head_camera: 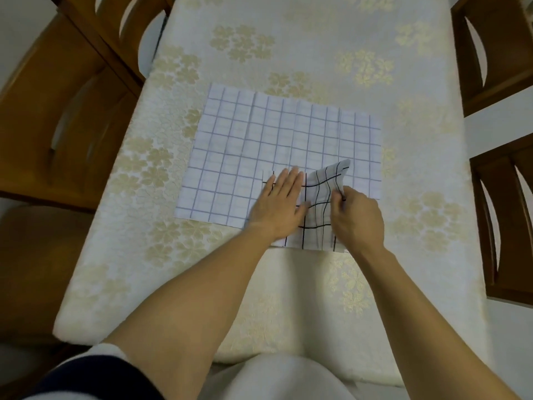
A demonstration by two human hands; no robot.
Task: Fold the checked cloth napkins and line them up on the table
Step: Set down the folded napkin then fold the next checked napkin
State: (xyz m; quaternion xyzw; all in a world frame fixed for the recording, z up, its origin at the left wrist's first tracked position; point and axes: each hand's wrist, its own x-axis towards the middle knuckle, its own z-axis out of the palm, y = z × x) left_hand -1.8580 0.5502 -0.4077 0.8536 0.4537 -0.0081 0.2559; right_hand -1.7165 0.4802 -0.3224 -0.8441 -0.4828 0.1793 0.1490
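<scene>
**Napkin fold in hand: black-checked flap lifted at the near right**

Black-checked napkin (317, 203) lies on the near right part of a larger blue-checked napkin (259, 140), which is spread flat in the middle of the desk (317, 39). The smaller cloth's near edge reaches past the larger one onto the flowered tablecloth (178, 157).

The left hand (278, 203) rests on its left portion with fingers straight and spread, pinning it down. The right hand (357, 217) has its grip pinching the cloth's right edge, and the far right corner stands raised and curled.

This looks like a fold of the right side across to the left, though how many layers already lie under the palm is hard to tell.

The next move probably calls for carrying the flap over, matching the edges, then pressing the crease flat. The blue-checked napkin is not yet folded.
</scene>
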